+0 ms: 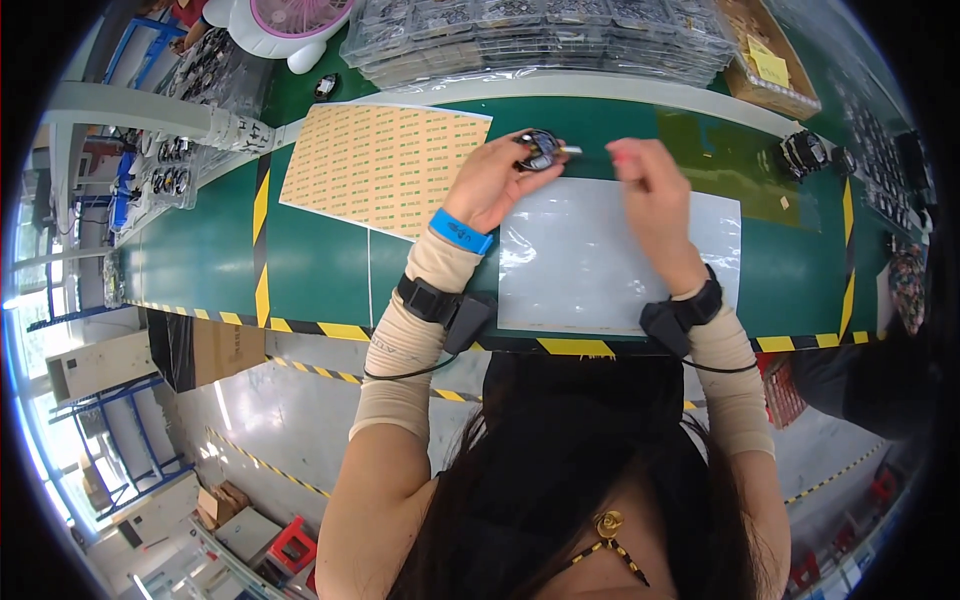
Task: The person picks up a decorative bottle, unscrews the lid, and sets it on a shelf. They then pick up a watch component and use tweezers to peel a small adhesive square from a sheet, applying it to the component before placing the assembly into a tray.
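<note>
My left hand [492,185] holds a small round black electronic part [540,150] over the far middle of the green bench. A short white tab [571,150] sticks out from the part's right side. My right hand [652,195] is raised to the right of it, apart from the part, its fingers curled together. Something pink shows at those fingertips; whether they pinch anything is too small to tell. Below both hands lies a glossy whitish sheet [580,270]. Left of my left hand is a tan sheet [370,165] with rows of green print.
Stacked clear trays [540,50] of small parts stand along the back. A cardboard box [775,70] sits back right. A yellowish film [725,150] and a black coil-like item [803,152] lie right. A pink-and-white fan [290,18] stands back left. Yellow-black tape [575,347] marks the near edge.
</note>
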### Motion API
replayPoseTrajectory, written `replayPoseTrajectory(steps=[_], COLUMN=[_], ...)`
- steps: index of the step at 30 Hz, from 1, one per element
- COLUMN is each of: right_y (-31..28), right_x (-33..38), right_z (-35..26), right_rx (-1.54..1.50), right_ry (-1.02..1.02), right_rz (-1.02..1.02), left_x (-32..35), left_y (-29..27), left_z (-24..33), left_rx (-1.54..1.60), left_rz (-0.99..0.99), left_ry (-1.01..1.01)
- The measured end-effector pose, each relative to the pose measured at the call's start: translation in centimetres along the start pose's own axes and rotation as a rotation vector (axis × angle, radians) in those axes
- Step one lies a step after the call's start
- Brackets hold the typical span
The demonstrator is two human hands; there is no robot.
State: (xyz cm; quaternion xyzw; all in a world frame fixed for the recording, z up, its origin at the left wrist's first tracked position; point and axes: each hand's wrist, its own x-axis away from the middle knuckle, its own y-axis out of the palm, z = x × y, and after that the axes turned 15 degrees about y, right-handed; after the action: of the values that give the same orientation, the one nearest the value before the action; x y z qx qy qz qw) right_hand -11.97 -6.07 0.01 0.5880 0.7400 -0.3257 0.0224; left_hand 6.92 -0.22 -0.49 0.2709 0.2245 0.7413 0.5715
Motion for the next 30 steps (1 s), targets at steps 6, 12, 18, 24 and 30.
replayPoseTrajectory(steps=[6,12,18,24,30], right_y=[-2.8,-4.0,-1.0,1.1,2.4], right_x=[-0.7,-1.1,-1.7,-1.1,-0.6], right_z=[1.4,3.3,1.1,0.9,0.5], right_rx=[-0.832,-0.72,-0.73,-0.722,-0.834], right_ry=[0.792,0.937,0.903,0.905,0.904], right_rz=[-0.524,-0.778,-0.583,-0.501,-0.523], left_x=[2.7,7.0,6.3,6.7,6.9], left_y=[-0.6,-0.7,-0.6,-0.8,-1.1], left_z=[3.9,2.0,0.3,0.5,0.8], left_rx=[-0.243,-1.533,-1.688,-1.67,-1.702], left_rz=[0.041,-0.384,-0.584,-0.585,-0.612], left_ry=[-0.005,0.522,0.875,0.752,0.743])
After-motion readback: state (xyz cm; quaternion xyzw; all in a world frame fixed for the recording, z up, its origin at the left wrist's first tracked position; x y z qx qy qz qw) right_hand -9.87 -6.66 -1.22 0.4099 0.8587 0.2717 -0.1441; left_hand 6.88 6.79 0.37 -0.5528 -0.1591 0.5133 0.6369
